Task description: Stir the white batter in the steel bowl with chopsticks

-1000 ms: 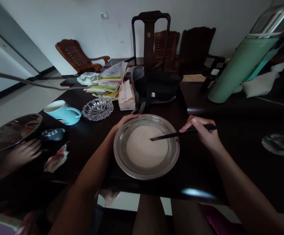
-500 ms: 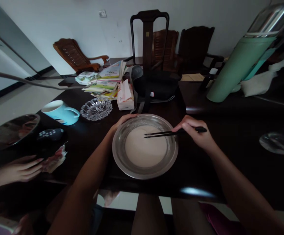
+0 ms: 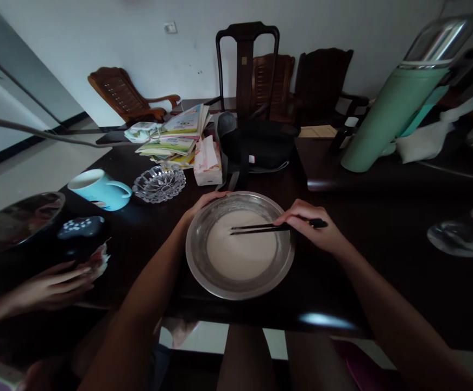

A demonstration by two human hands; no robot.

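Observation:
A metal bowl (image 3: 282, 271) holding a pale, milky batter-like mixture (image 3: 240, 255) stands on the dark table in front of me. My left hand (image 3: 205, 202) is closed on its far left rim, the fingers partly hidden. In my right hand (image 3: 309, 222) is a pair of black chopsticks (image 3: 260, 229), held over the bowl's right rim. Their tips reach the mixture, slightly apart from each other.
At left, another person's hand (image 3: 57, 287) is at a crumpled red-and-white wrapper (image 3: 101, 260). Around it are a blue mug (image 3: 98, 189), a glass dish (image 3: 159, 184) and a dark basin (image 3: 20, 220). A tissue pack (image 3: 207, 165) and a tall green flask (image 3: 395, 117) stand behind.
My right hand has moved left with the chopsticks, their tips going further across the mixture. My left hand stays on the rim. The other person's hand has reached right to the wrapper.

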